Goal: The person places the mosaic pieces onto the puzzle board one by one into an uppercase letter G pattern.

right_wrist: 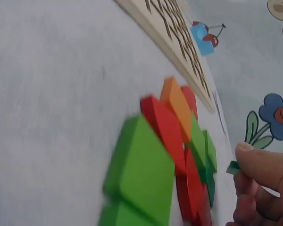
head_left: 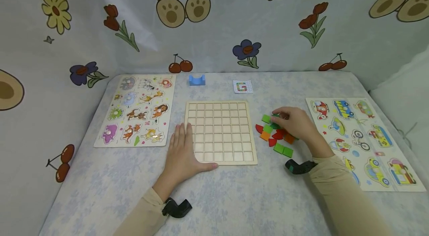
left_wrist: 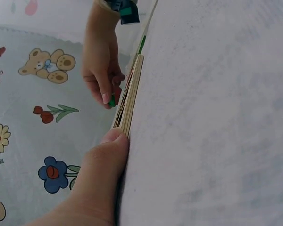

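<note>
A square wooden grid board (head_left: 219, 133) lies in the middle of the table, its cells bare. My left hand (head_left: 182, 150) rests spread at its lower left corner, fingers straight along the left side and thumb on the front edge. In the left wrist view the left thumb (left_wrist: 104, 157) touches the board's edge (left_wrist: 132, 94). My right hand (head_left: 295, 122) is over a loose pile of red, orange and green pieces right of the board. Between its thumb and fingers it pinches a small dark green piece (right_wrist: 233, 167). Two light green squares (head_left: 283, 149) lie at the pile's near side.
An animal puzzle board (head_left: 137, 141) lies on the left, a vehicle puzzle board (head_left: 362, 161) on the right beneath my right forearm's side. Behind the grid board are a blue block with a curved notch (head_left: 197, 80) and a small pattern card (head_left: 242, 87). A printed cloth hangs behind the table.
</note>
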A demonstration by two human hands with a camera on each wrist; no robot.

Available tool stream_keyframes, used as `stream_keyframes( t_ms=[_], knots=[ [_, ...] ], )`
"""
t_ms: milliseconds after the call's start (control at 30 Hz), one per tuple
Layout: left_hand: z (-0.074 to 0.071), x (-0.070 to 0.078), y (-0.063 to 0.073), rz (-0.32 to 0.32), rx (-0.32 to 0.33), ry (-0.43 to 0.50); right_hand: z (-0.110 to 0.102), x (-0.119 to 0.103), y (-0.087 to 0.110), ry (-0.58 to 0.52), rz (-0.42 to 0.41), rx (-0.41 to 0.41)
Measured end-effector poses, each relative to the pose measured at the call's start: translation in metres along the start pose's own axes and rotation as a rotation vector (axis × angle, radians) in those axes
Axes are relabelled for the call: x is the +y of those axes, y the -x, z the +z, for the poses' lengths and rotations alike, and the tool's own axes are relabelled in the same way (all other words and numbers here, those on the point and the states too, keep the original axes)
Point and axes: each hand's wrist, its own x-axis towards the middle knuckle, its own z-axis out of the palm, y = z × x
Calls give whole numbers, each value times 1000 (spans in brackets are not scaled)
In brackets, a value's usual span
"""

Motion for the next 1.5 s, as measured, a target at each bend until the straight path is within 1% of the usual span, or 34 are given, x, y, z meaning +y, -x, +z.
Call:
stream_keyframes(
  t_ms=[100,200,400,467,600,733,900,1067,1233,1500],
  knots=[
    [0,1,-1,0,6,5,5,-10,-3,-57,4,8],
    [0,1,-2,0,7,11,12,-22,-6,-107,4,-6],
    [0,1,-1,-15,-6,4,26,-53,-17,-153,-61,-45],
    [0,0,-1,-23,-10,-2,31,-65,-21,-171,-71,-55],
    [0,-1,-1,-34,-14,-10,43,-85,-33,-181,-87,-63],
    [0,-1,-1,-37,-19,-10,56,-97,-42,-155,-94,-70],
    [-1,0,-1,-26,-16,-19,67,-106,-49,-102,-119,-61],
    [-1,0,-1,-22,-13,-23,72,-110,-51,-60,-141,-36],
    [-1,-1,-1,-24,-11,-21,74,-111,-50,-62,-121,-19],
    [-1,-1,-1,-25,-14,-17,75,-112,-50,-83,-85,-25]
  ],
)
